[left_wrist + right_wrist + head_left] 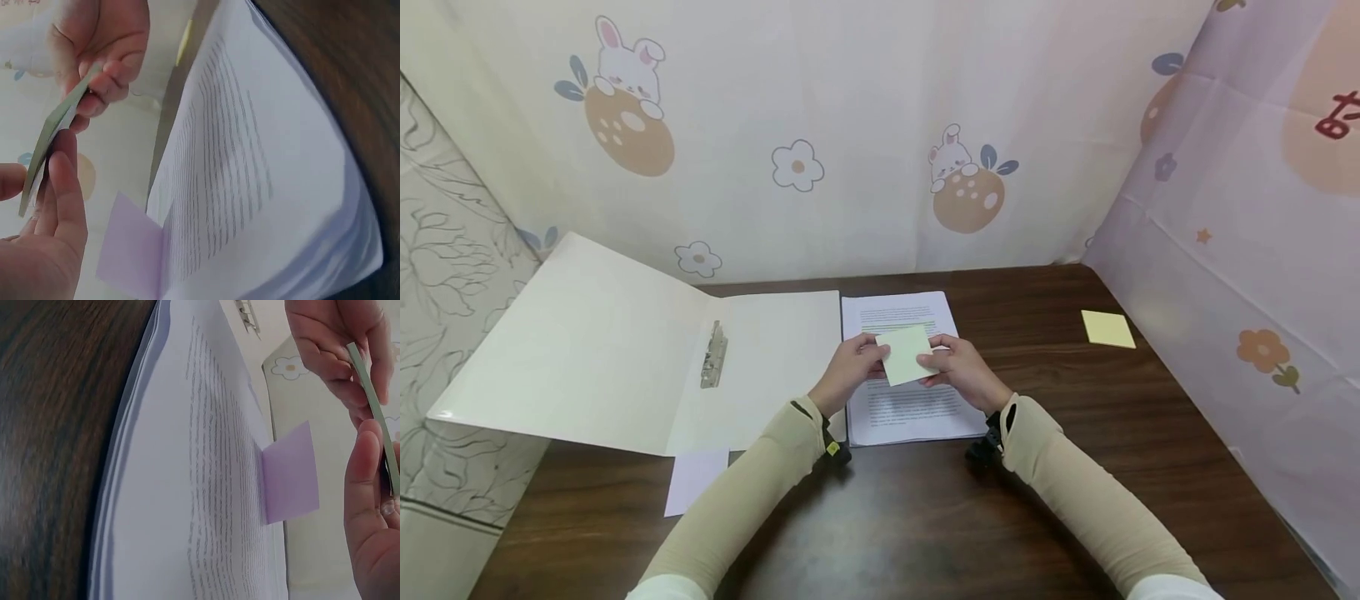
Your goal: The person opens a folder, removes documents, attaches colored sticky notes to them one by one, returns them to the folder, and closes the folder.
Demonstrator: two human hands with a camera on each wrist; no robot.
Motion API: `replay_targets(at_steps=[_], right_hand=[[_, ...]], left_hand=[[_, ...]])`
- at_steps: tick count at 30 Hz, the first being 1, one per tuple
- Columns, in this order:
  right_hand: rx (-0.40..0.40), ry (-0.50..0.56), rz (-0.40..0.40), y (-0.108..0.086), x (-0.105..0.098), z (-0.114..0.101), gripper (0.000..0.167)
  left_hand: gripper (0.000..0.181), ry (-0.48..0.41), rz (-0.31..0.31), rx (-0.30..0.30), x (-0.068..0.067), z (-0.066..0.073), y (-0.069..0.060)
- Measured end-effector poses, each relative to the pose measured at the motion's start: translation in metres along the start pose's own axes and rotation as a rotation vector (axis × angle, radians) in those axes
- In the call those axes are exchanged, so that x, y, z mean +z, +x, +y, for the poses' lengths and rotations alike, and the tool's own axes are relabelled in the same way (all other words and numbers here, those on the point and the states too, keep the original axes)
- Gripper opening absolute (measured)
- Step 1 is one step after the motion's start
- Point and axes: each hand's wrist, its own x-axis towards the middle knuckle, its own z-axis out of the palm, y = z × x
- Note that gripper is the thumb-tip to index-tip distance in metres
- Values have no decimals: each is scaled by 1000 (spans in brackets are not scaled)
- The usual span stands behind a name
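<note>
Both hands hold a pale green sticky note pad [907, 354] above a stack of printed pages [917, 417]. My left hand [848, 371] pinches its left edge between thumb and fingers. At the right edge, my right hand [964, 372] grips it the same way. Seen nearly edge-on in the wrist views, the pad [55, 125] shows its thickness. A purple sticky note [292, 472] stands up from the page surface in the right wrist view; in the head view the hands and pad hide it. One printed line on the top page has green highlighting.
An open white binder [775, 358] with a metal clip [714, 357] lies left of the pages, its cover raised. Light purple paper [696, 483] sticks out below it. A yellow sticky pad [1108, 329] lies far right on the dark wooden table [1037, 533]. Patterned curtains [865, 225] border the table.
</note>
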Motion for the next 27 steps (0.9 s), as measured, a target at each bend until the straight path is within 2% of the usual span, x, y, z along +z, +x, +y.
replay_targets(at_steps=[4,7,9,12,16,23,27], right_hand=[[-12,-2,-6,-1,4,-2,32],[-54,-58,23,0,7,-2,36],[-109,-141,70,1,8,-1,41],[-221,-345,146,1,10,0,51],[-346,-551,184,-1,11,-1,63],[-487,-758,146,-5,13,-4,62],[-536,-818,110,-7,14,-4,63]], left_hand=[[39,3,-15,-8,2,0,-1],[38,35,-14,-7,5,3,-3],[38,47,-6,2,6,4,-3],[37,42,6,7,6,4,-4],[37,26,17,4,6,2,-3],[40,-6,-21,4,7,0,-2],[40,-15,-48,-11,8,0,-1]])
